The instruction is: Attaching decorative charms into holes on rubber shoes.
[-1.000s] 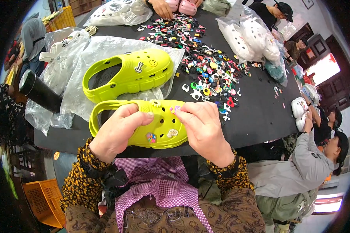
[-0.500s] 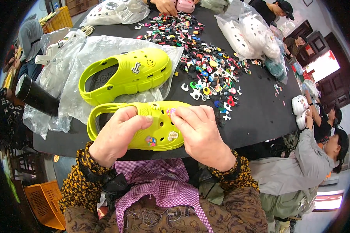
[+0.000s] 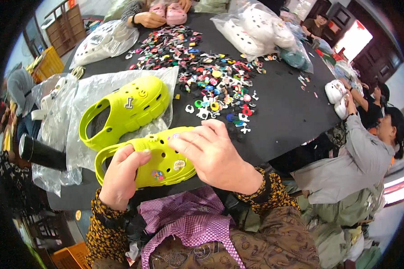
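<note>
Carefully: your left hand (image 3: 122,180) clamps the nearer lime clog (image 3: 153,164) by the near edge of the table (image 3: 285,127); your right hand's (image 3: 214,156) fingers bunch at 1 purple charm (image 3: 174,135), grip unclear; uneven pressure could tilt the clog.

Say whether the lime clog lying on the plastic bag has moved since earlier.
No, not visibly: the lying lime clog keeps its place beside the small yellow piece off its toe; the view has shifted.

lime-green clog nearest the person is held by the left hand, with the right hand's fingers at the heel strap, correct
Not quite: the head view shows the right hand with its fingers toward the toe end, by a purple charm, not at the heel strap. The left hand does hold the lime-green clog.
</note>
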The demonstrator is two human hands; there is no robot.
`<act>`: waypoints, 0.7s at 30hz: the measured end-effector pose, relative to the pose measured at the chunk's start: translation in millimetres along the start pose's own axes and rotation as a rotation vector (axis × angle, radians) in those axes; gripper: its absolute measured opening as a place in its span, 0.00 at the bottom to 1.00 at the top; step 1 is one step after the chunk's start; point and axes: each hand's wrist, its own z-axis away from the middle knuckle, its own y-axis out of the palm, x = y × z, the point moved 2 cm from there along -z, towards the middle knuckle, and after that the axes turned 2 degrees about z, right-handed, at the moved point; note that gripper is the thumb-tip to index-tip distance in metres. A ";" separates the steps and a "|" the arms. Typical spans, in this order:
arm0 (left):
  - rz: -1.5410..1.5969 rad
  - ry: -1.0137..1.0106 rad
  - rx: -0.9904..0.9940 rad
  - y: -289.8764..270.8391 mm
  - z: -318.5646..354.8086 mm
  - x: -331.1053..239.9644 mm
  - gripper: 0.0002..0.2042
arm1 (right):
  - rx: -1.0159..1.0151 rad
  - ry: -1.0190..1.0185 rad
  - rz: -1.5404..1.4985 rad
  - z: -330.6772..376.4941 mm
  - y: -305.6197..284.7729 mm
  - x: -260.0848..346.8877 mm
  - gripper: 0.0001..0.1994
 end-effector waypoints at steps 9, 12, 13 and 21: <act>-0.026 0.032 -0.016 -1.4 1.3 1.5 0.14 | -0.024 -0.168 0.238 -1.2 10.5 20.5 0.15; -0.036 0.036 -0.012 -2.7 -0.7 1.9 0.13 | -0.036 -0.217 0.315 -1.6 16.7 24.9 0.16; -0.037 0.046 -0.015 -2.9 -1.2 2.1 0.13 | -0.043 -0.210 0.315 -2.1 18.4 24.5 0.16; -0.005 0.039 -0.039 -2.3 -1.8 3.1 0.13 | -0.044 -0.141 0.253 -2.5 16.6 18.0 0.16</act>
